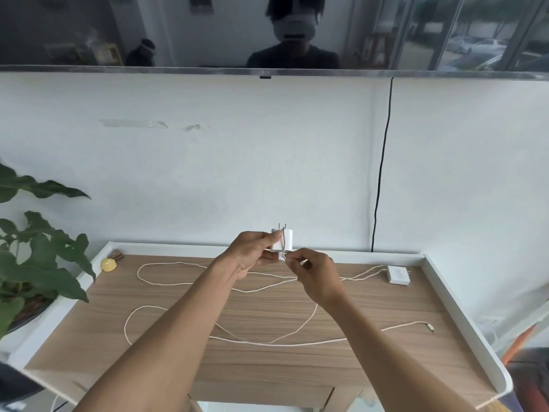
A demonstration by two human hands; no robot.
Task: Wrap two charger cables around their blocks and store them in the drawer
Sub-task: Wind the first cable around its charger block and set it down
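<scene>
Head view, the only one. My left hand [252, 252] grips the first charger block [287, 237], thumb and fingers curled round its left side. I hold it in the air above the far edge of the table [267, 367], prongs pointing up. One turn of cable [284, 243] runs down the block's front face. My right hand [315, 275] pinches that cable between thumb and forefinger just below the block, the other fingers curled in.

From my right hand the loose cable [178, 309] drops to the wooden tabletop and lies there in wide, crossing loops. One connector end [430, 328] rests near the right rim.

The second charger block [398, 275] lies flat at the far right of the table, well apart from both hands, with its own cord leading left among the loops.

A small yellow object [108, 265] sits in the far left corner. A leafy plant [44, 263] stands beside the table's left rim. A black cord [383, 162] hangs down the white wall.
</scene>
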